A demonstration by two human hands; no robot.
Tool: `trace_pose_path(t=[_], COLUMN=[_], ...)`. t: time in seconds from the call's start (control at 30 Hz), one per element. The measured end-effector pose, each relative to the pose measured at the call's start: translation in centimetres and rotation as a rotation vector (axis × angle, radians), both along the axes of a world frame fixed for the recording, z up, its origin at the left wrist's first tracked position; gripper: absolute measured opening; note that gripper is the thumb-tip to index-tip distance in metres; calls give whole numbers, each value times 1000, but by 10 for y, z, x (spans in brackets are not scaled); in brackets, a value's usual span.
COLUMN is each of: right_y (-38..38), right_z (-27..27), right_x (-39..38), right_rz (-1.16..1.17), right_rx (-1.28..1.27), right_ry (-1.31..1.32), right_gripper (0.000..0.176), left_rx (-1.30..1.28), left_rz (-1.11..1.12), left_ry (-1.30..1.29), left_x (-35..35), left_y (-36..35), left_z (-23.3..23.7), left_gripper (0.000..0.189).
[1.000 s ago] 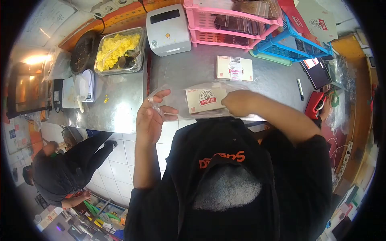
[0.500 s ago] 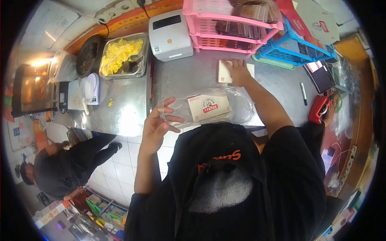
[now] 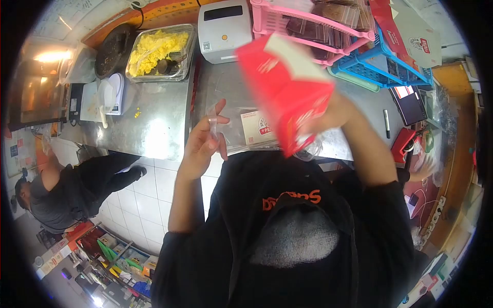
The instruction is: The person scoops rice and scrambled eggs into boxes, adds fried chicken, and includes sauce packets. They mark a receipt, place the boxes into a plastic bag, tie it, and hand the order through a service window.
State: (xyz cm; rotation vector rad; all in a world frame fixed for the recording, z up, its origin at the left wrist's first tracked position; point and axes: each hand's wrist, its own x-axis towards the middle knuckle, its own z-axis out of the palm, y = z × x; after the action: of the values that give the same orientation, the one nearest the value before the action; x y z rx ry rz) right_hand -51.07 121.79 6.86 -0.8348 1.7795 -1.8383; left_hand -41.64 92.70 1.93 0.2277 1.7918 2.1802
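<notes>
My right hand [image 3: 333, 114] grips a red-and-cream cardboard food box [image 3: 287, 87], raised and tilted above the counter and blurred by motion. My left hand [image 3: 205, 143] holds the edge of a clear plastic bag [image 3: 233, 129], a strip of it caught among its partly spread fingers. Inside the bag lies a cream box [image 3: 252, 129] with a printed chicken logo, partly hidden by the raised box.
Behind the counter [image 3: 221, 82] stand a label printer [image 3: 223, 31], a pink rack [image 3: 328, 38] and a blue rack [image 3: 364, 64]. A tray of yellow food [image 3: 156, 54] sits left. A marker [image 3: 386, 123] and red tape dispenser [image 3: 403, 143] lie right. Another person's hand [image 3: 423, 168] is near; a co-worker [image 3: 72, 185] stands left.
My right hand has lifted the box off the counter and tilted it, bringing its red side into view. My left hand stays at the bag's edge.
</notes>
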Motion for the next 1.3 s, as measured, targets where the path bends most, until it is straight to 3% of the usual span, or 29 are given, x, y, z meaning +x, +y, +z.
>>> trace_pose_path(t=[0.03,0.13,0.2,0.23,0.3,0.37,0.43,0.47,0.5,0.57,0.6,0.63,0.67,0.7,0.73,0.77,0.83,0.87,0.93,0.97,1.03,1.07,1.1,1.13,1.17,1.23,1.3], right_y=[-15,-48,-48,-45,-39,-49,-68,-74,-70,-65,-54,-37,-35,-27,-27,-20,-1,4,11,15,20,15,7,0,-8,-24,-31], right_z=[-16,-73,-97,-106,-117,-121,-147,-159,-165,-142,-147,-158,-134,-107,-42,-31,-15,2,32,36,41,41,39,36,32,20,4], right_x=[7,35,39,42,46,46,49,54,56,53,48,42,35,24,16,21,34,36,40,40,41,44,49,54,58,64,59], right_rz=[23,5,-155,-151,-27,56,168,106,95,159,135,136,138,432,737,722,581,569,714,720,574,590,516,444,465,301,237], right_rx=[-19,-171,310,309,718,828,1103,1099,1100,1333,1343,1436,1522,1626,1701,1701,1453,1458,1387,1390,1196,1196,984,777,782,504,404], right_ry=[217,-10,373,375,681,641,563,767,769,922,921,806,682,598,499,488,429,436,708,722,871,885,792,692,702,603,618], right_gripper=[124,123,115,115,105,97,95,98,98,88,88,77,67,56,48,48,32,32,24,24,29,29,30,34,34,31,32], left_rx=[76,188,218,223,225,260,234,206,203,145,144,112,77,72,105,137,58,-142,-513,-509,-1074,-1253,-1430,-1419,-1397,-1277,-539], left_rz=[2,20,40,46,57,40,1,-39,-47,54,35,91,146,124,125,128,120,103,51,65,56,112,169,89,12,-146,-394], left_ry=[-40,-104,-130,-114,-97,-114,-76,-33,-28,-8,4,-61,-129,-126,-198,-268,-247,-170,-43,-38,564,765,966,803,641,539,404], left_x=[1,2,3,4,5,4,2,2,2,2,2,2,0,-4,-6,-9,-20,-29,-51,-65,-91,-97,-100,-100,-98,-92,-102], left_y=[1,2,1,-1,-2,4,9,10,10,10,8,1,-4,-6,-9,-10,-11,-15,-27,-27,-28,-15,7,29,52,86,93], left_z=[-4,-4,-4,-5,-6,-7,-8,-8,-6,-2,-2,-2,-1,1,3,6,13,16,19,20,27,45,63,67,69,77,25], left_gripper=[67,76,78,79,79,77,73,70,70,45,45,31,17,17,12,11,13,14,17,17,13,12,13,13,13,16,19])
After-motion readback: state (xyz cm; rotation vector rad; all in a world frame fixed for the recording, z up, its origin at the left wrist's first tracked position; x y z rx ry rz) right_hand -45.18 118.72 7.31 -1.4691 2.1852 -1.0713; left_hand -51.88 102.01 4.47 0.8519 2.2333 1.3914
